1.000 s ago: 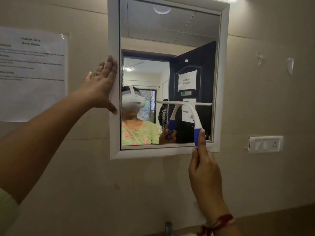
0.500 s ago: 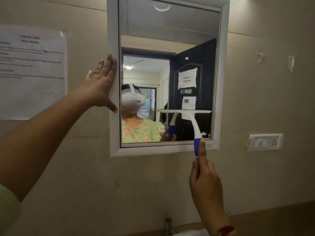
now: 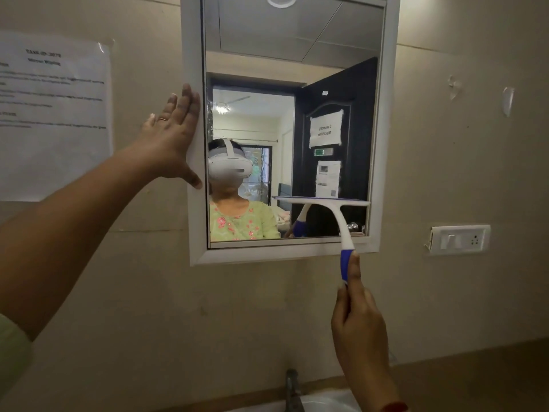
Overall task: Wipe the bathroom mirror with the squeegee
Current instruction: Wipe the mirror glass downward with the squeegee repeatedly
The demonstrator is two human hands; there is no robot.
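The squeegee (image 3: 339, 217) lies with its blade level across the lower right of the bathroom mirror (image 3: 282, 40), its neck crossing the bottom frame. The right hand (image 3: 359, 328) grips the blue handle from below, fingers curled round it, thumb laid up along it. The left hand (image 3: 175, 144) is wide open, its straight fingers flat against the mirror's left frame.

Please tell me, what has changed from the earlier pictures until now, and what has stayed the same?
The right hand has drawn the squeegee further down the mirror; its blade is now nearer the bottom edge of the glass. Nothing was taken hold of or let go. The left hand stays flat against the left side of the frame, and the right hand keeps its grip on the blue handle.
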